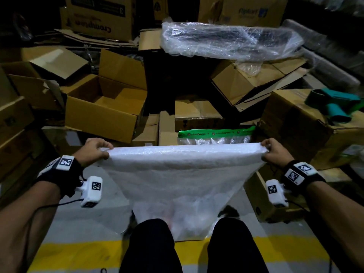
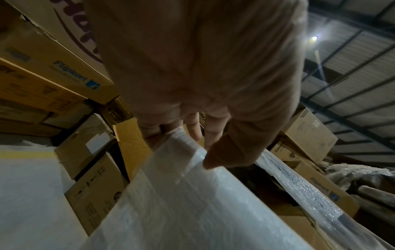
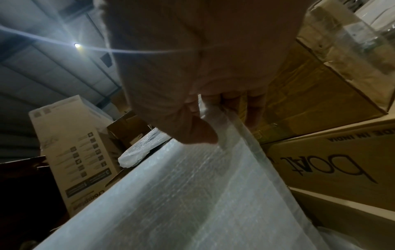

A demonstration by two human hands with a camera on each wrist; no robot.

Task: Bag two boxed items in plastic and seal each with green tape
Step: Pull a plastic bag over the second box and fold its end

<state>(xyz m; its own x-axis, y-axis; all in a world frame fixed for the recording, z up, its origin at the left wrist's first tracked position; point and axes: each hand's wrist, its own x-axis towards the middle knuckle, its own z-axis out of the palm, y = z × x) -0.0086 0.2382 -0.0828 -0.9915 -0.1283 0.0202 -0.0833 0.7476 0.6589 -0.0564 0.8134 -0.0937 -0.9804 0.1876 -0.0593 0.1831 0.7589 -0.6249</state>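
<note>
A wide sheet of white bubble plastic (image 1: 183, 174) hangs stretched between my two hands, its lower end dropping between my knees. My left hand (image 1: 98, 149) pinches its top left corner, thumb and fingers curled over the edge (image 2: 181, 143). My right hand (image 1: 272, 150) pinches the top right corner the same way (image 3: 205, 118). Behind the sheet stands a plastic-wrapped package (image 1: 214, 137) closed along its top with a strip of green printed tape (image 1: 216, 132). A green tape dispenser (image 1: 334, 105) lies on a carton at the right.
Open and flattened cardboard cartons (image 1: 104, 103) crowd the floor all around. A long dark item in clear bubble wrap (image 1: 226, 39) lies across boxes at the back. Grey floor with a yellow line (image 1: 78, 253) runs under my legs.
</note>
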